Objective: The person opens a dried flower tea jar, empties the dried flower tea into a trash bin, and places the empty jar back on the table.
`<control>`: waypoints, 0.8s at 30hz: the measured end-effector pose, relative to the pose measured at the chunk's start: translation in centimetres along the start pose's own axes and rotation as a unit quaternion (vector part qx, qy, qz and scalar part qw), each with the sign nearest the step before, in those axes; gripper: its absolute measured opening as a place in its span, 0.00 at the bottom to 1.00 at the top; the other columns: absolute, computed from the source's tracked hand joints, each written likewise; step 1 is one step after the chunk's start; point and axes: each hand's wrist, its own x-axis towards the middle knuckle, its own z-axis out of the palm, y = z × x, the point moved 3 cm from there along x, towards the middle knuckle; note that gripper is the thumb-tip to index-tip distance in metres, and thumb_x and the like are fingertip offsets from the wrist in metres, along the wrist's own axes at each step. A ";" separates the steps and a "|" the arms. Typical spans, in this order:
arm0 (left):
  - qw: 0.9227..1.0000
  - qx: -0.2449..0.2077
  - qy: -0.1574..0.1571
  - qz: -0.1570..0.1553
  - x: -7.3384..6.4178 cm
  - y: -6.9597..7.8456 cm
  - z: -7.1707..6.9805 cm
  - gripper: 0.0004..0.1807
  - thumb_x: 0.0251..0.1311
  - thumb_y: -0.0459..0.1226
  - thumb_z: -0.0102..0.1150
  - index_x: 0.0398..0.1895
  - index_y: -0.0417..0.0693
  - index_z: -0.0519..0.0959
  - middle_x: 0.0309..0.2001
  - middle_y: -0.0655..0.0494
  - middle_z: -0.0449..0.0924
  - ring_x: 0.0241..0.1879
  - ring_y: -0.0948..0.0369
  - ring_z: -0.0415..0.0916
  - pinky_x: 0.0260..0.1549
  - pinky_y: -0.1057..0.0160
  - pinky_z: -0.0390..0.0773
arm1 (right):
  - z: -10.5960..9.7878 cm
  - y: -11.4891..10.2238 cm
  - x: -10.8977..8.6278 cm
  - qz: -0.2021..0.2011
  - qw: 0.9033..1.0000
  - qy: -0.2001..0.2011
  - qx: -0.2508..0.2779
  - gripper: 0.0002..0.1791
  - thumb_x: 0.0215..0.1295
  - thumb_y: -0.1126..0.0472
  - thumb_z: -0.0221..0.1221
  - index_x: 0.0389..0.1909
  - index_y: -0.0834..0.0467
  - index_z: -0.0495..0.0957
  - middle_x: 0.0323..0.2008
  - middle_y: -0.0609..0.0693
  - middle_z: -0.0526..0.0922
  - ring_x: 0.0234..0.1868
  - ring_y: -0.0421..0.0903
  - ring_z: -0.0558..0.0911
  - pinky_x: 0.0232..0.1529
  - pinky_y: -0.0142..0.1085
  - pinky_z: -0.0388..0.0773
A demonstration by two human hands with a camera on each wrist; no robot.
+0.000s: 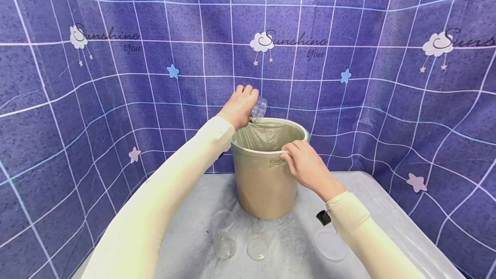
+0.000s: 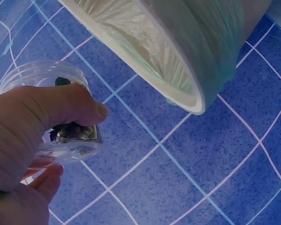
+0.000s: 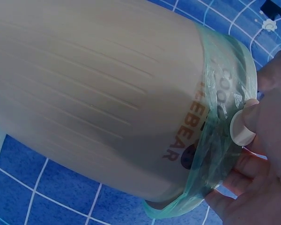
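My left hand grips a short clear plastic jar, tipped at the back left of the bin's mouth. Dark crumbly bits show inside the jar in the left wrist view, behind the thumb. The beige trash bin stands upright, lined with a thin green bag folded over its rim. At the front right of that rim, my right hand pinches the edge. Seen from the right wrist, its thumb lies on a white rounded tab, with the other fingers against the bag.
In front of the bin, a tall clear jar and a round clear lid rest on the grey-covered table. A whitish round lid lies near the right forearm. A blue gridded curtain encloses the back and sides.
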 end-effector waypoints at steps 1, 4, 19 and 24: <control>1.000 0.001 0.000 0.001 0.0 0.1 0.0 0.31 0.45 0.19 0.61 0.57 0.34 0.71 0.54 0.38 0.73 0.57 0.39 0.69 0.62 0.46 0.71 | 0.0 0.0 0.0 0.001 1.000 -0.002 0.000 0.06 0.71 0.62 0.62 0.40 0.61 0.81 0.36 0.52 0.83 0.41 0.54 0.79 0.48 0.48 0.76; 1.000 0.009 -0.001 0.005 0.2 0.4 0.2 0.29 0.47 0.18 0.60 0.57 0.34 0.72 0.54 0.39 0.74 0.57 0.40 0.70 0.61 0.47 0.72 | -0.1 0.0 0.0 0.003 1.000 -0.004 -0.001 0.06 0.72 0.61 0.62 0.41 0.61 0.81 0.36 0.53 0.83 0.41 0.54 0.79 0.49 0.48 0.76; 0.998 0.054 -0.021 0.032 0.7 1.1 0.9 0.26 0.55 0.21 0.67 0.58 0.37 0.74 0.56 0.42 0.75 0.58 0.43 0.72 0.59 0.50 0.75 | -0.1 0.0 0.0 0.002 1.000 -0.001 -0.003 0.07 0.71 0.60 0.62 0.41 0.61 0.81 0.37 0.53 0.83 0.41 0.55 0.80 0.49 0.48 0.77; 0.997 0.069 -0.019 0.039 0.7 1.3 1.2 0.24 0.58 0.22 0.66 0.58 0.38 0.75 0.56 0.43 0.76 0.57 0.45 0.73 0.59 0.51 0.76 | 0.0 0.1 0.0 0.000 1.000 0.000 -0.001 0.07 0.71 0.61 0.62 0.42 0.62 0.81 0.37 0.53 0.84 0.42 0.55 0.80 0.50 0.48 0.76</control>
